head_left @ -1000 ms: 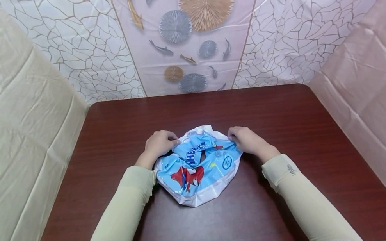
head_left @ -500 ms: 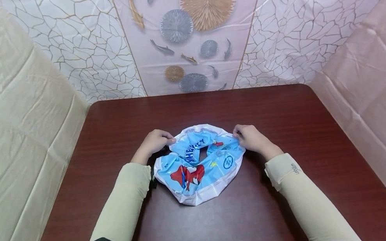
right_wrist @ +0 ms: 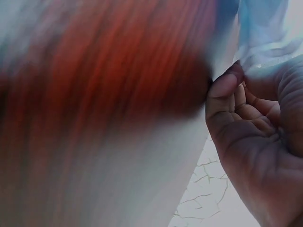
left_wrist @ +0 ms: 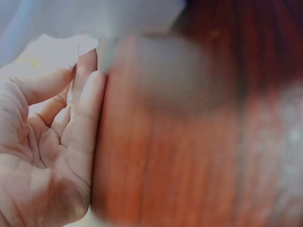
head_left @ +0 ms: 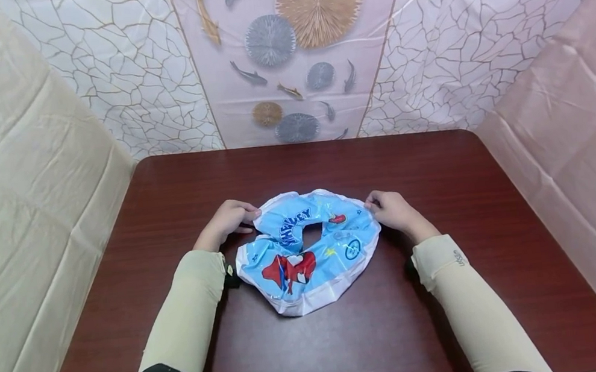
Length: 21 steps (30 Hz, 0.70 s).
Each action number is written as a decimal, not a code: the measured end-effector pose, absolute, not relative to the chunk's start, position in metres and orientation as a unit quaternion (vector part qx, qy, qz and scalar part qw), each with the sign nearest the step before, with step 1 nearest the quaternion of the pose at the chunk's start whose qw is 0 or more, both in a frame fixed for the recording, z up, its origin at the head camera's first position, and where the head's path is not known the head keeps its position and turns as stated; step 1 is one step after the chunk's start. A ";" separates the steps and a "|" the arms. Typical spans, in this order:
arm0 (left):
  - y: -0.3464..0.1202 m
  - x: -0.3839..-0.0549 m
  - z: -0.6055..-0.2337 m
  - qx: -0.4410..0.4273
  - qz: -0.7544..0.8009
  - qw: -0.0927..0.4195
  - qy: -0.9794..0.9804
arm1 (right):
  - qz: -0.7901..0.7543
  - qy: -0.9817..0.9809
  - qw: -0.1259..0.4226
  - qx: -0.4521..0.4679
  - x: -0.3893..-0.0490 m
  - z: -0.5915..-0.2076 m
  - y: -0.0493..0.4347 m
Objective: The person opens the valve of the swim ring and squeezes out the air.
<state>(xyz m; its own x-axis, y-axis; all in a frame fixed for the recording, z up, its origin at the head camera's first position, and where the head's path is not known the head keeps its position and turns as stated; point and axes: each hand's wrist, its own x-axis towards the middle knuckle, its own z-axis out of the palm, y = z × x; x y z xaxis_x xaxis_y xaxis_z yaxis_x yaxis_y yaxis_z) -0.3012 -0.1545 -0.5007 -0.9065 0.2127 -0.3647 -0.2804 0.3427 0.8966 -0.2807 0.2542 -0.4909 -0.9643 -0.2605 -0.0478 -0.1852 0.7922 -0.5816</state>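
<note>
A flat, wrinkled swim ring (head_left: 338, 254) lies on the table, blue with a white border, blue lettering and a red cartoon figure. Its centre hole shows dark tabletop, and the left side is still creased inward. My left hand (head_left: 229, 220) pinches the white border at the upper left between thumb and fingers. On the opposite side, my right hand (head_left: 395, 212) pinches the upper right edge. In the left wrist view, the thumb and fingertips of the left hand (left_wrist: 52, 137) meet at the pale plastic. The right hand's fingertips (right_wrist: 225, 85) press together beside blurred bluish plastic.
The dark red-brown table (head_left: 316, 360) has rounded corners. A patterned white backdrop (head_left: 144, 75) stands behind its far edge. Cream cloth (head_left: 25, 239) hangs on the left and pinkish cloth (head_left: 571, 139) on the right.
Both hands have moved apart, the left to the left and the right slightly to the right. The ring's far part has spread wider and its centre hole has opened up.
</note>
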 end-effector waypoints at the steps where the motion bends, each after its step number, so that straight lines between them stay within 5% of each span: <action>1: -0.155 -0.301 -0.501 -0.028 0.578 0.214 0.787 | -0.310 0.942 0.066 -0.110 -0.281 -0.491 0.255; 21: -0.161 -0.299 -0.507 -0.075 0.588 0.141 0.793 | -0.350 0.929 0.104 -0.061 -0.282 -0.491 0.258</action>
